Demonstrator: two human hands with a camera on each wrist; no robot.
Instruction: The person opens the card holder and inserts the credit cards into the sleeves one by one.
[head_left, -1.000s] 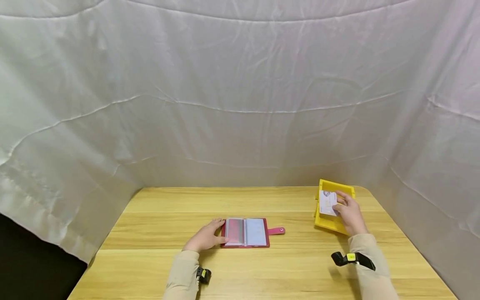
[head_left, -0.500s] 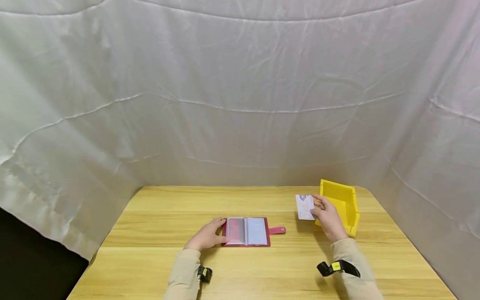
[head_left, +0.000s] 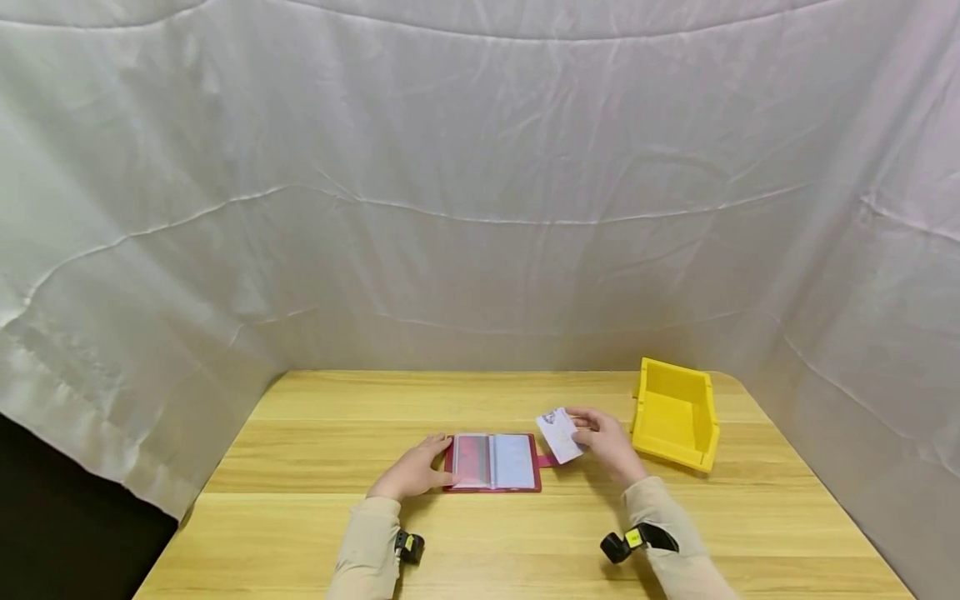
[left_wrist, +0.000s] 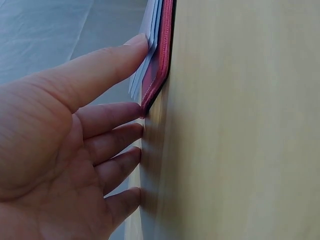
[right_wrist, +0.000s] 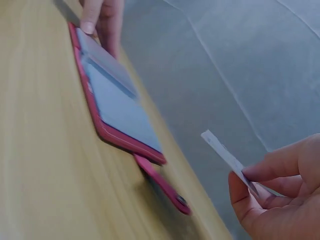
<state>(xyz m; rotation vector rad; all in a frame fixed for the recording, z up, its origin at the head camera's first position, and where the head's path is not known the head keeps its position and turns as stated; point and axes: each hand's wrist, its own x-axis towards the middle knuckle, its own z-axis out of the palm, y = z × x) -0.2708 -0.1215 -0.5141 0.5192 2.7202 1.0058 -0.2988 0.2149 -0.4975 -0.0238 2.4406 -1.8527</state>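
A red card holder (head_left: 537, 473) lies spread on the table, its clear sleeves (head_left: 513, 462) facing up and its snap strap (right_wrist: 167, 192) pointing right. My left hand (head_left: 411, 473) is at its left edge. In the left wrist view the left thumb (left_wrist: 115, 62) rests on the sleeves, the index fingertip touches the cover's edge, and the other fingers extend toward the table. My right hand (head_left: 609, 443) pinches a white card (head_left: 559, 435) between thumb and fingers, raised just right of the card holder. The card overlaps the strap in the head view and appears edge-on in the right wrist view.
A yellow bin (head_left: 675, 417) sits at the back right of the wooden table (head_left: 495, 550). Grey cloth (head_left: 480, 275) hangs behind the table and along both sides. Each wrist carries a black camera (head_left: 617, 547).
My right hand has carried the white card from over the yellow bin leftward to beside the card holder. The left hand has stayed at the card holder's left edge.
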